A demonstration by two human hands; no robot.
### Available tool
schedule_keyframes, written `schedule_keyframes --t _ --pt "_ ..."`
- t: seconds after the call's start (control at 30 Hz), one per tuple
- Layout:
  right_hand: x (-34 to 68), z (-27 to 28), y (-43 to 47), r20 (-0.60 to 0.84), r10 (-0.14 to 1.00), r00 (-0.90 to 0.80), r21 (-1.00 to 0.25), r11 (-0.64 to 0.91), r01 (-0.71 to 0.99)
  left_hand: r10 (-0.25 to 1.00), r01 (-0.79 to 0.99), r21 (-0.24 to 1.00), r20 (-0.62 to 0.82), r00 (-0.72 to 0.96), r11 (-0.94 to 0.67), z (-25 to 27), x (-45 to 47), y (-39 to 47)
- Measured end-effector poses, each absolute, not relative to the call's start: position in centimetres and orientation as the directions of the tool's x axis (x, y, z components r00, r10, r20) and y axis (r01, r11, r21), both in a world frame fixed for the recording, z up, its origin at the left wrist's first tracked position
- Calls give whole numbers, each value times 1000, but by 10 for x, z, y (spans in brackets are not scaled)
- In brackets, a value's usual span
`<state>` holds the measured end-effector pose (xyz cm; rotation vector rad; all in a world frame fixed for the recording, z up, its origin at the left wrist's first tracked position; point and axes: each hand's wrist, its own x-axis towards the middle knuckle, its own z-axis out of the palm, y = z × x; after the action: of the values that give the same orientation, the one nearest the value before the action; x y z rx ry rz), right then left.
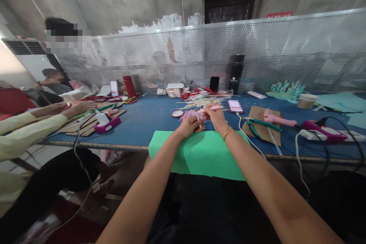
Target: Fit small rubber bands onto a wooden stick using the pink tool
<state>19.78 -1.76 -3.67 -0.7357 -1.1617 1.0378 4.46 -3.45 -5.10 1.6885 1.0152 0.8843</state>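
My right hand (216,118) is closed around a slim pink pen-like tool (213,108), its tip pointing left towards my other hand. Just left of it, my left hand (190,126) has its fingers pinched on a small pale strip (197,116), too small to make out well. Beneath and behind both hands lies a heap of tiny pink and purple bits (187,114). A round red-rimmed lid or tin (177,114) sits beside the heap. The green sheet (197,152) hangs over the table's front edge under my forearms.
Thin sticks (200,102) and a phone (235,106) lie beyond my hands. On the right are a cardboard piece (257,113), a pink glue gun (278,118), green-handled pliers (264,125), a purple power strip (328,131) and a paper cup (307,101). A co-worker's arms (37,122) reach in from the left.
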Motion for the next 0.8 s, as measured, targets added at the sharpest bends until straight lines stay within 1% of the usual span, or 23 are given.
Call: schedule_keyframes --t 0.03,0.1,0.17,0.2,0.43,0.63,0.8 --pt "198 -37 -17 375 925 63 -890 378 -253 912 230 949 110 394 -214 -51 44 -34" --pt "199 -37 -16 369 920 130 -892 390 -230 912 230 948 116 393 -220 -52 44 -34" --pt "200 -36 -15 354 913 202 -888 396 -232 912 235 946 118 394 -224 -53 44 -32" --pt "201 -36 -15 347 914 211 -887 393 -243 910 238 944 119 397 -227 -54 43 -32" --pt "200 -31 -22 339 936 94 -892 352 -283 910 242 948 97 403 -208 -57 43 -29" --pt "200 -36 -18 336 934 120 -892 357 -277 911 250 947 88 403 -203 -54 43 -32" --pt "198 -39 -17 378 923 79 -892 385 -236 910 240 950 88 405 -199 -54 43 -32"
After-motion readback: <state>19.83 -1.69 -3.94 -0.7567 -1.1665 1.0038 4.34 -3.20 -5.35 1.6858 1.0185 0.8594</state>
